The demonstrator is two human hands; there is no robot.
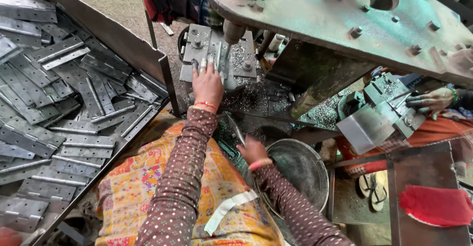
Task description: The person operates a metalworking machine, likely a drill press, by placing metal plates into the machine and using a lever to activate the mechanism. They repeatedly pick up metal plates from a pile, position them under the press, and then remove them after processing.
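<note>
My left hand (207, 82) reaches forward onto the grey die block (199, 46) of a press. Its fingertips press a flat metal hinge plate (219, 61) down right beside the round punch (232, 31). Closer to me, my right hand (252, 150) is closed on another narrow hinge plate (236, 127), which sticks up and to the left. That hand hovers by the rim of a round metal pan (300, 174). Both arms wear brown dotted sleeves over a patterned yellow cloth (138, 182) on my lap.
A large tray (123, 41) on the left is heaped with several grey hinge plates (64, 103). The green press frame (345, 14) hangs overhead. Metal chips (256, 95) litter the bed. At the right, another person's hand (433, 99) works a second die block (389, 105); a red cloth (433, 206) lies below.
</note>
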